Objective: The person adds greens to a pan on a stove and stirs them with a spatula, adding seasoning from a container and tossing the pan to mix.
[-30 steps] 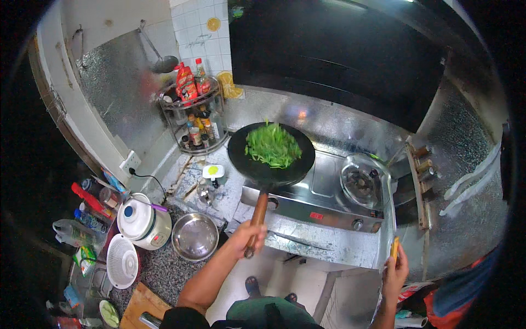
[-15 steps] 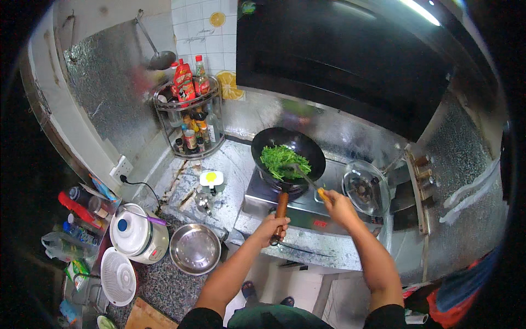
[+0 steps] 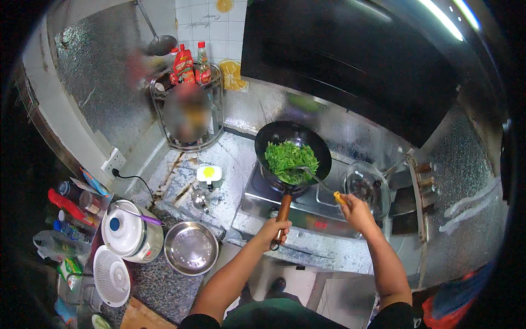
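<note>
A black wok (image 3: 319, 143) sits on the stove (image 3: 257, 198), with chopped green vegetables (image 3: 289, 156) heaped inside it. My left hand (image 3: 272, 232) is wrapped round the wok's brown wooden handle (image 3: 284, 209). In my right hand (image 3: 357, 213) is a metal spatula (image 3: 316, 179), gripped by its yellow-orange handle end. The spatula's head rests at the near right side of the greens, partly sunk among them. To the right of the wok, a glass lid (image 3: 366, 189) lies behind my right hand.
A steel basin (image 3: 191, 248), a white rice cooker (image 3: 127, 233) and a white colander (image 3: 112, 276) stand on the left counter. A corner rack (image 3: 189, 147) holds bottles. The dark range hood (image 3: 350, 66) hangs over the stove; a knife rack (image 3: 419, 197) is at the right wall.
The spatula and my right hand have shifted right and slightly nearer. The greens have spread and turned in the wok. My left hand keeps its grip; the view has shifted a little.
</note>
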Motion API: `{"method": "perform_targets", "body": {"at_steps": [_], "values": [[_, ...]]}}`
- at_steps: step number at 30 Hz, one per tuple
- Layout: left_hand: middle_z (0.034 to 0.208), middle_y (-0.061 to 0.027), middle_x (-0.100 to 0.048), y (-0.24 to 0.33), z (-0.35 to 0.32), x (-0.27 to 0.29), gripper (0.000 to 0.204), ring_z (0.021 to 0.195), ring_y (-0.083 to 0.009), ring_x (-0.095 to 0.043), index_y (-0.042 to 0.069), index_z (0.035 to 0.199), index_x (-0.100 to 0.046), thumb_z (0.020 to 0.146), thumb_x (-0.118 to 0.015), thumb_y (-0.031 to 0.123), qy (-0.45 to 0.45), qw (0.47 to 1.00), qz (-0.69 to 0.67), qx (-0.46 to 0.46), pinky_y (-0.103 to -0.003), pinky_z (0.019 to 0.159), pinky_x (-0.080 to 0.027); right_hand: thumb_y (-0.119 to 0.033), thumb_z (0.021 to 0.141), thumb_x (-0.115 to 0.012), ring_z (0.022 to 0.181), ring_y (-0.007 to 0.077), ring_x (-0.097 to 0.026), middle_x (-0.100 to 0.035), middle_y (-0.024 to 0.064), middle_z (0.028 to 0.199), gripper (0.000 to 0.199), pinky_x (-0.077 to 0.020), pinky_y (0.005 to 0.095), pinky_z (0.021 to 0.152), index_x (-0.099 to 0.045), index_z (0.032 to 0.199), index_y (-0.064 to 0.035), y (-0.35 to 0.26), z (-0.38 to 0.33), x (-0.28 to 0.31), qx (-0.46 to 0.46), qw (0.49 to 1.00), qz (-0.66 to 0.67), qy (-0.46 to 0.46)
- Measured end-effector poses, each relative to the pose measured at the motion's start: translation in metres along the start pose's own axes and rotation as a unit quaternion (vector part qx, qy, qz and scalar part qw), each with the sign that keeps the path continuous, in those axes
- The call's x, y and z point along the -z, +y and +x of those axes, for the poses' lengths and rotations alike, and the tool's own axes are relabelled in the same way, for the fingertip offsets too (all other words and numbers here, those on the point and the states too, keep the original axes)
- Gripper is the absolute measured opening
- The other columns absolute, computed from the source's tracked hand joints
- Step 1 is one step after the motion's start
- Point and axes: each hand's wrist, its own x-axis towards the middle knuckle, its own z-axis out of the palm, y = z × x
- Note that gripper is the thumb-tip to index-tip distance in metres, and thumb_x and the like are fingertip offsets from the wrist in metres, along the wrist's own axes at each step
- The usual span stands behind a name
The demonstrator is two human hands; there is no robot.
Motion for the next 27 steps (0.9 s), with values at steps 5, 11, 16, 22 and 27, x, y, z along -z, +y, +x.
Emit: {"method": "perform_targets", "body": {"at_steps": [5,11,16,22,27], "values": [[0.062,0.0006,-0.051,-0.009,0.0,-0.008,0.021,0.043,-0.01,-0.05,0.009,0.086,-0.047,0.079,-0.062,0.022,0.046,0.999,-0.025,0.014,-0.026,0.039,-0.043,-0.015,0.082,-0.055,0.086,0.0371,-0.061,-0.062,0.0205,0.093,0.026,-0.0485,0.0417,0.077,-0.06,0.106,-0.0056,-0.013,0.044,-0.061,-0.003,1.0,-0.017,0.02],[0.068,-0.0021,-0.053,-0.014,0.001,-0.006,0.029,0.044,-0.0115,-0.051,0.008,0.094,-0.051,0.08,-0.065,0.029,0.066,0.997,-0.024,0.008,-0.026,0.04,-0.044,-0.014,0.081,-0.057,0.082,0.0378,-0.061,-0.062,0.0228,0.088,0.031,-0.0484,0.0429,0.073,-0.057,0.112,-0.0086,0.007,-0.003,0.061,0.008,0.999,-0.023,-0.047],[0.082,-0.0049,-0.057,-0.017,0.008,-0.012,0.047,0.056,-0.0141,-0.056,0.007,0.115,-0.05,0.088,-0.049,0.046,0.079,0.996,-0.039,0.009,-0.025,0.047,-0.047,-0.015,0.081,-0.058,0.076,0.0399,-0.059,-0.061,0.0234,0.083,0.03,-0.0473,0.0465,0.07,-0.056,0.111,-0.0097,0.046,0.032,0.004,0.087,0.995,-0.031,-0.047],[0.105,-0.0137,-0.052,-0.042,-0.005,0.036,0.059,0.085,-0.0247,-0.058,0.002,0.12,-0.042,0.089,-0.043,0.052,0.205,0.974,-0.079,-0.049,-0.036,0.069,-0.049,-0.009,0.081,-0.057,0.08,0.0378,-0.061,-0.062,0.021,0.088,0.032,-0.0479,0.0421,0.07,-0.056,0.112,-0.0069,0.064,0.035,0.026,0.11,0.994,-0.019,-0.02],[0.104,-0.0136,-0.049,-0.044,0.002,0.126,0.048,0.074,-0.025,-0.057,0.005,0.118,-0.042,0.086,-0.055,0.039,0.472,0.865,-0.143,-0.09,-0.038,0.062,-0.049,-0.006,0.08,-0.058,0.083,0.0341,-0.062,-0.062,0.0211,0.092,0.04,-0.0477,0.038,0.073,-0.05,0.12,-0.0061,0.062,0.028,0.022,0.087,0.995,-0.015,-0.04]]}}
